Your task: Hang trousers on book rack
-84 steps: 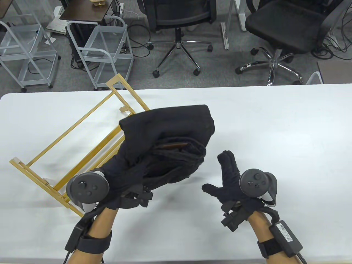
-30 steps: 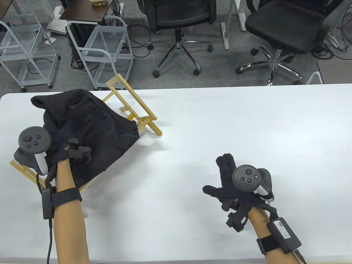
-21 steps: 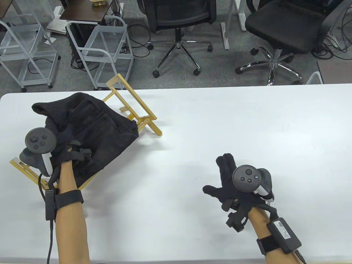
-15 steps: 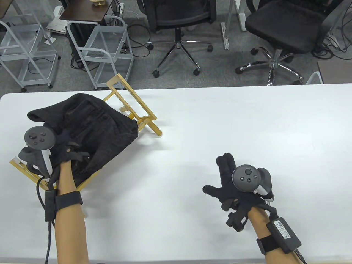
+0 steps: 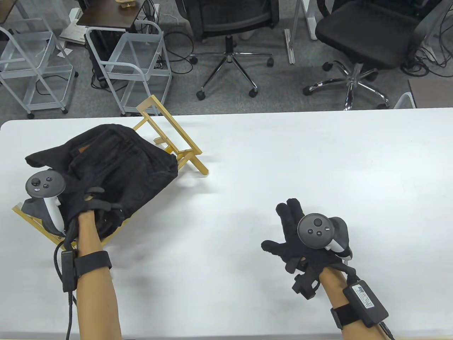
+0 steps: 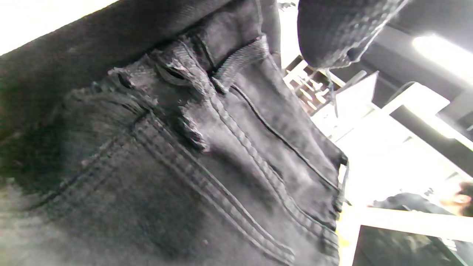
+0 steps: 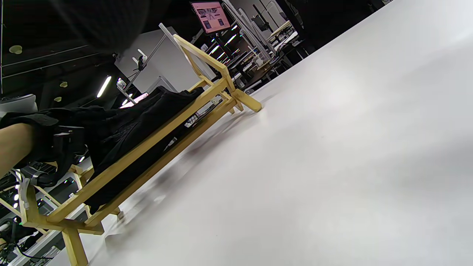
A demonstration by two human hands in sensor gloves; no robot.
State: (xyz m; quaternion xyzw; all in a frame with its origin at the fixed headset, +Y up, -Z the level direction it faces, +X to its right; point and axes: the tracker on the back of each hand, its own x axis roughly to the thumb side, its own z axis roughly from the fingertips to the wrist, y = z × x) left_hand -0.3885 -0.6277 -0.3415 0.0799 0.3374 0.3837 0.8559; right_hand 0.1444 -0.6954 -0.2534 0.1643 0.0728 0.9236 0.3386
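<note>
**Surroundings, non-task items**

White rectangular table. Beyond its far edge, on grey carpet: two black mesh office chairs (chrome star bases), two pale grey metal trolleys, dark wooden side table.

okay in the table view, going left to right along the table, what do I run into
left hand → black trousers on the wooden book rack → bare white table → right hand
</note>
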